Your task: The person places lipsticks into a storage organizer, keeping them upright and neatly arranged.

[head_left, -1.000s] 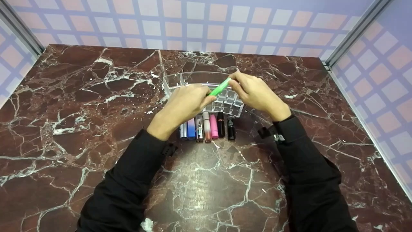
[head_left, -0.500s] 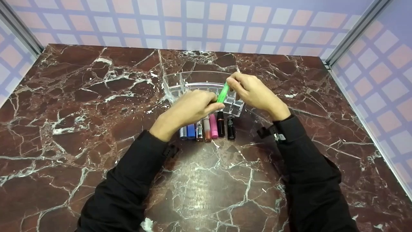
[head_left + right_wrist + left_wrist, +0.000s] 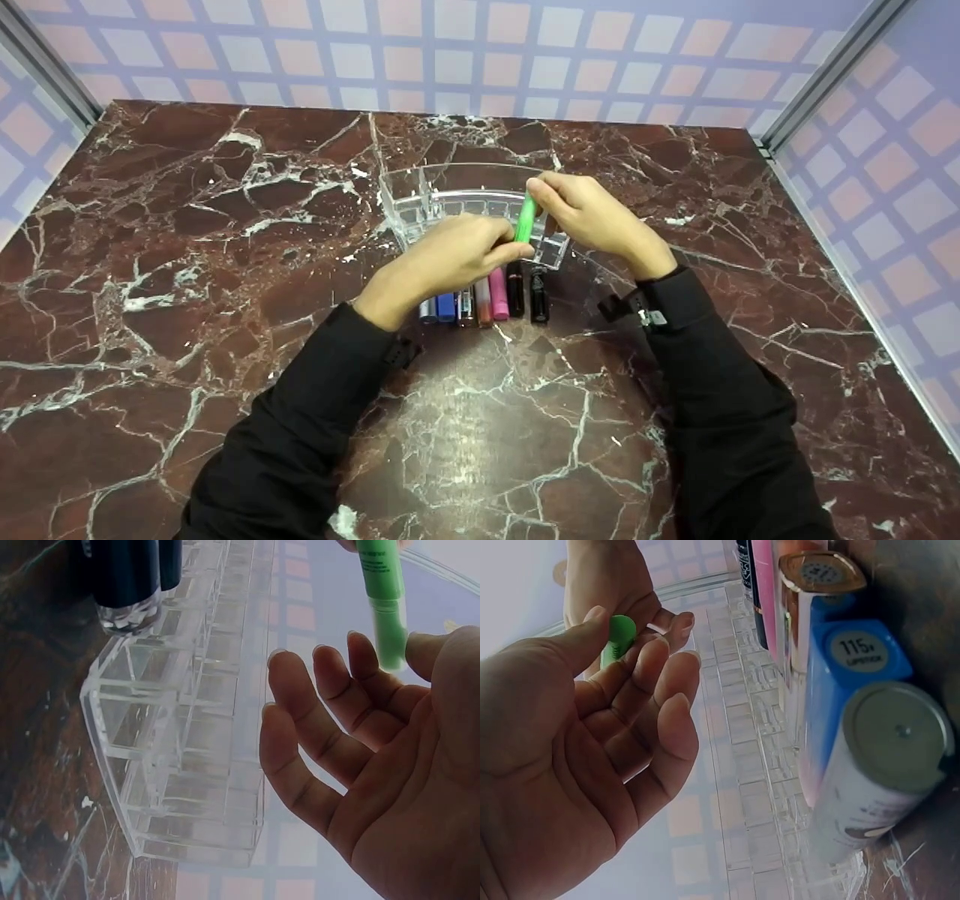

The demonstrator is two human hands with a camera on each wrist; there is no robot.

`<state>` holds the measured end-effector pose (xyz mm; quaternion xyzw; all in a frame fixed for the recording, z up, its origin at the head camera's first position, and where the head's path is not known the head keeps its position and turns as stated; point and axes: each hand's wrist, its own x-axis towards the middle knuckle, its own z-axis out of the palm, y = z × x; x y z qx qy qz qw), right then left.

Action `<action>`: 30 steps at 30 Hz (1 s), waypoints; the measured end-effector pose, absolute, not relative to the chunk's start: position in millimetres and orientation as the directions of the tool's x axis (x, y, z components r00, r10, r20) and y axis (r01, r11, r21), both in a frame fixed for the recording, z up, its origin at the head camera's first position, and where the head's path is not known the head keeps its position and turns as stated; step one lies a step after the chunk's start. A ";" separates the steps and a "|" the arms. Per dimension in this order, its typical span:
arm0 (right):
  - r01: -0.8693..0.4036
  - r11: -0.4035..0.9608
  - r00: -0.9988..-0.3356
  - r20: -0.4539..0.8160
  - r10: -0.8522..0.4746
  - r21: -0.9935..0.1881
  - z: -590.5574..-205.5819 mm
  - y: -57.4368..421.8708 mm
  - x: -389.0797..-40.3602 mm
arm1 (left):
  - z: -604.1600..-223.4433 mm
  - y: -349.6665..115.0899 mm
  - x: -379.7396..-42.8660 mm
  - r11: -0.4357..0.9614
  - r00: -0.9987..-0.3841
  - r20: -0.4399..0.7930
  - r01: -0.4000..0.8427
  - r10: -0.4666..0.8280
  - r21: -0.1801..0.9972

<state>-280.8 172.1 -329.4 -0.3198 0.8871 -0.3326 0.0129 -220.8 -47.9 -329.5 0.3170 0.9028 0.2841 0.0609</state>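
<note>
A slim green lipstick tube (image 3: pixel 526 217) is held between both hands, above the clear organizer (image 3: pixel 480 196). My left hand (image 3: pixel 461 247) pinches its near end between thumb and index finger. The far end is in the grasp of my right hand (image 3: pixel 592 217), thumb against the fingertips. In the right wrist view the tube (image 3: pixel 384 592) shows small print and a paler translucent end section. The remaining fingers of both hands are loosely bent. Below the left hand lie a blue lipstick (image 3: pixel 445 309), a pink lipstick (image 3: pixel 499 296) and a black lipstick (image 3: pixel 515 292).
The organizer has stepped rows of small square compartments. A silver tube (image 3: pixel 427 311) ends the row on the left; another black tube (image 3: pixel 539 300) lies slightly apart on the right. The marbled table (image 3: pixel 225 300) is bounded by tiled-pattern panels behind and at the sides.
The green lipstick has swung from a slant to nearly in line with the forward direction. My left hand has moved right and a little nearer; the right hand has shifted only slightly.
</note>
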 end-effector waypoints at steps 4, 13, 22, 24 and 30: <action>-0.548 0.565 -0.797 0.182 -0.575 -0.616 -329.7 170.6 -280.4 | -329.9 -46.7 -221.4 0.631 -0.784 0.071 0.546 0.617 0.551; -0.457 0.597 -0.848 0.121 -0.516 -0.659 -327.8 167.5 -277.0 | -331.9 -46.7 -222.1 0.601 -0.775 0.065 0.538 0.629 0.591; -0.325 0.573 -0.892 0.043 -0.449 -0.753 -328.9 164.5 -274.9 | -333.1 -47.4 -220.7 0.576 -0.769 0.069 0.531 0.635 0.621; -0.293 0.551 -0.898 0.027 -0.439 -0.781 -329.3 163.0 -273.8 | -334.0 -46.9 -220.8 0.574 -0.770 0.070 0.530 0.634 0.624; -0.197 0.519 -0.920 -0.025 -0.391 -0.832 -328.0 157.5 -270.6 | -336.3 -44.3 -220.4 0.586 -0.783 0.053 0.506 0.619 0.633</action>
